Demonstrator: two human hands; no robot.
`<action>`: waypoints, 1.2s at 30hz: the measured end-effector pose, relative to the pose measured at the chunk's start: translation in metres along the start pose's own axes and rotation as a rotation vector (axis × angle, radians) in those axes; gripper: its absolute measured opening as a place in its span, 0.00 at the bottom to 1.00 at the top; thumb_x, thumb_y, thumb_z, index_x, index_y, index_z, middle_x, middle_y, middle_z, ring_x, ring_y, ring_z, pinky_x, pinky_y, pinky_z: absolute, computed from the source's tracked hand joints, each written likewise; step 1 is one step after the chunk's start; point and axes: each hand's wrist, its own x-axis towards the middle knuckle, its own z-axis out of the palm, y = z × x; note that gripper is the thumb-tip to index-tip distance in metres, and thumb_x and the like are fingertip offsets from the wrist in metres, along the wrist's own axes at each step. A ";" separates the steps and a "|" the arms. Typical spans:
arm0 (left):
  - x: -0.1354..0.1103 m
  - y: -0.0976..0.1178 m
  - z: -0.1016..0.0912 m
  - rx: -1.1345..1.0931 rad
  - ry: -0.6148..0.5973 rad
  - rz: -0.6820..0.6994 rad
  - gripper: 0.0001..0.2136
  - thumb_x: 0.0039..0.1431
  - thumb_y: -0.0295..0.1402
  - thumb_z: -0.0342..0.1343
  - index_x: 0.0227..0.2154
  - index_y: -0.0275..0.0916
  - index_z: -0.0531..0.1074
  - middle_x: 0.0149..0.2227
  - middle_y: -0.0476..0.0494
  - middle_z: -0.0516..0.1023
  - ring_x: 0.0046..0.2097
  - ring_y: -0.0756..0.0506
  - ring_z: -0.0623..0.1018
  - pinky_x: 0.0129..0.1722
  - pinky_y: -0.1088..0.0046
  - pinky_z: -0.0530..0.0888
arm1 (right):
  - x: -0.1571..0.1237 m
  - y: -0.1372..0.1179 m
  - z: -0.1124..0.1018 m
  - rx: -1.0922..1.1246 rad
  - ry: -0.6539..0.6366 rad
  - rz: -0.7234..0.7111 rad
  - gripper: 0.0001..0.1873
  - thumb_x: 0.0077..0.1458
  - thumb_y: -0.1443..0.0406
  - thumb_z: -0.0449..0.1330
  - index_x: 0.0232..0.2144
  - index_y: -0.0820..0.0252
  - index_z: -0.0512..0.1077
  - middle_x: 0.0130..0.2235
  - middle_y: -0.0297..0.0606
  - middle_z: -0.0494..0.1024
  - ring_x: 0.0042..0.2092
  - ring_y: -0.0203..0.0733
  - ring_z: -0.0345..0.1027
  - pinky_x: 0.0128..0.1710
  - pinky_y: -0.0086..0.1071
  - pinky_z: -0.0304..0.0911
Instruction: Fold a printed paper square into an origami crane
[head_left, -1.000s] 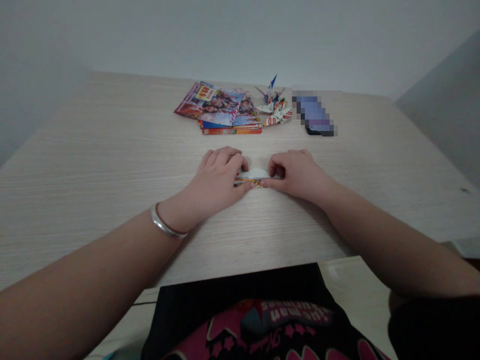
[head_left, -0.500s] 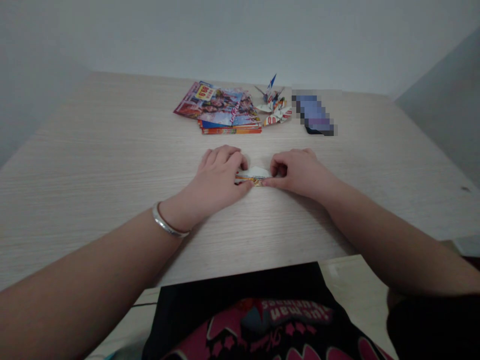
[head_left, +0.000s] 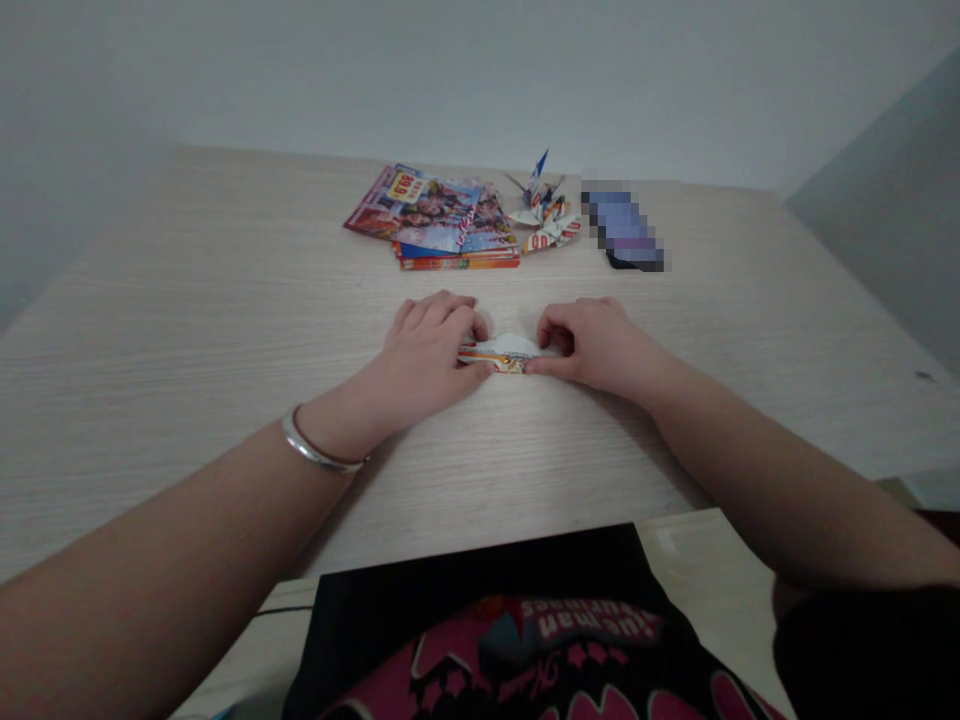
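A small piece of folded paper [head_left: 506, 357], white with a printed orange and yellow strip along its near edge, lies flat on the table between my hands. My left hand [head_left: 431, 350] grips its left end, thumb along the near edge and fingers curled over the far side. At the other end, my right hand [head_left: 589, 342] pinches the paper with its thumb on the near edge and its fingers bent inward. Both ends of the paper are partly hidden under my fingers.
Beyond my hands a stack of printed leaflets [head_left: 442, 215] rests on the wooden table [head_left: 225, 300]. Beside it stand several folded paper cranes [head_left: 547, 220]. A phone [head_left: 626, 230], blurred out, lies to their right. A wall [head_left: 480, 80] rises behind the table.
My left hand has slid a little to the left along the paper, baring more of the printed strip. My right hand stays almost in place.
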 end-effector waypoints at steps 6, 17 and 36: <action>0.000 -0.012 -0.002 -0.008 0.037 -0.042 0.14 0.61 0.37 0.54 0.47 0.40 0.75 0.57 0.34 0.75 0.64 0.32 0.69 0.65 0.47 0.62 | 0.004 0.014 0.008 0.235 0.090 -0.152 0.11 0.58 0.64 0.64 0.45 0.59 0.77 0.38 0.36 0.80 0.36 0.39 0.69 0.39 0.34 0.59; -0.004 0.007 -0.014 0.158 0.049 0.110 0.13 0.67 0.36 0.51 0.42 0.39 0.79 0.42 0.40 0.82 0.44 0.39 0.78 0.49 0.60 0.72 | 0.005 0.011 0.020 0.067 0.218 -0.492 0.11 0.60 0.63 0.66 0.45 0.58 0.79 0.52 0.45 0.81 0.54 0.52 0.72 0.58 0.49 0.62; -0.003 0.000 -0.012 0.267 0.103 0.340 0.13 0.70 0.37 0.54 0.45 0.41 0.83 0.44 0.40 0.83 0.47 0.38 0.79 0.50 0.58 0.73 | 0.001 0.010 0.012 -0.336 0.278 -0.620 0.14 0.68 0.61 0.57 0.40 0.59 0.82 0.41 0.45 0.84 0.45 0.49 0.73 0.44 0.41 0.65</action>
